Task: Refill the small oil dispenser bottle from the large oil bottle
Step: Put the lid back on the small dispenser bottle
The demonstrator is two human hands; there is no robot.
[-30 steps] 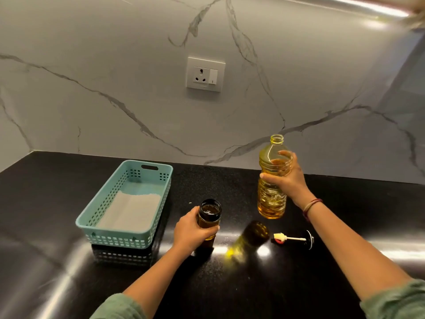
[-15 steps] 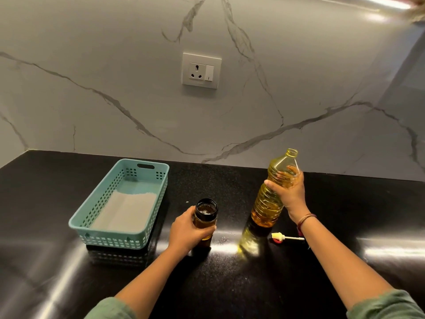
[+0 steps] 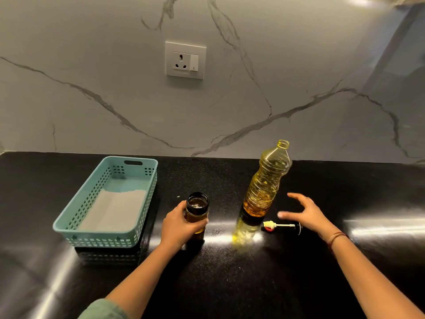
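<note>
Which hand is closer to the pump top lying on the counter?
Right. The right hand hovers open right by the pump top. The left hand grips the small dispenser bottle, on the other side of the large oil bottle.

I see a glossy, black speckled countertop under a smooth, veined marble-look wall. The basket is matt teal plastic, its liner matt white. The large oil bottle is clear ribbed plastic; the small dispenser bottle looks clear and glossy.

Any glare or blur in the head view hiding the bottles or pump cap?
Head view: right hand is motion-blurred; glare streaks the black countertop beside the pump cap and before the large oil bottle; small dispenser bottle is sharp.
</note>
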